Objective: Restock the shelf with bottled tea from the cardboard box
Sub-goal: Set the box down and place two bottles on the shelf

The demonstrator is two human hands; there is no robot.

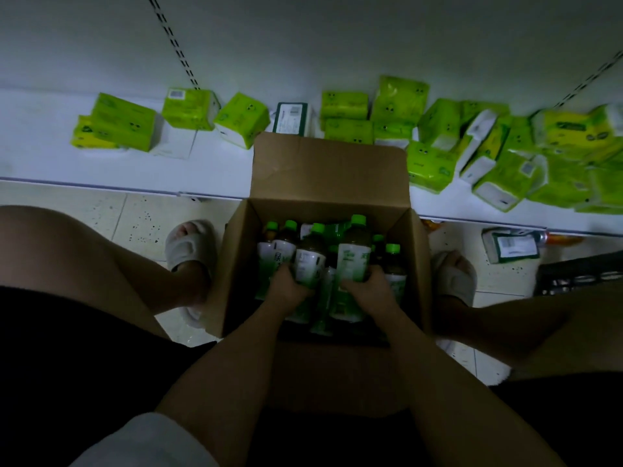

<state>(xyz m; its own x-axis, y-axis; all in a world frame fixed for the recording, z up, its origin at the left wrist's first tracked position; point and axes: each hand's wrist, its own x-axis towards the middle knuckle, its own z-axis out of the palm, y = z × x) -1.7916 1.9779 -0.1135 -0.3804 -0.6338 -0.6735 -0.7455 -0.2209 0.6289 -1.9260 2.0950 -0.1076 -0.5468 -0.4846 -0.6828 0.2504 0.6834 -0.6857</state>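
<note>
A person crouches over an open cardboard box [236,264] on the tiled floor [141,217], both hands down among the bottled tea; the left hand [290,286] curls round the body of one bottle [308,261], the right hand [365,286] wraps the label of a taller-standing bottle [354,257], green caps pointing away toward the shelf [118,170]. More bottles (some upright, some leaning, the count unclear in the dim light) crowd the box between the person's slippered feet; the box's far flap rests against the low white shelf, where green tissue packs [121,123] lie scattered and an open stretch of white board shows to the left of the flap. The bottles look full, so each should carry real weight for its size; the plastic walls are likely firm enough not to buckle, though the glossy label sleeve may slide under a loose hold. The safest hold appears to be around the mid-body, as both hands have it now, or at the narrower shoulder below the cap; lifting by the cap alone would risk a swinging bottle.
</note>
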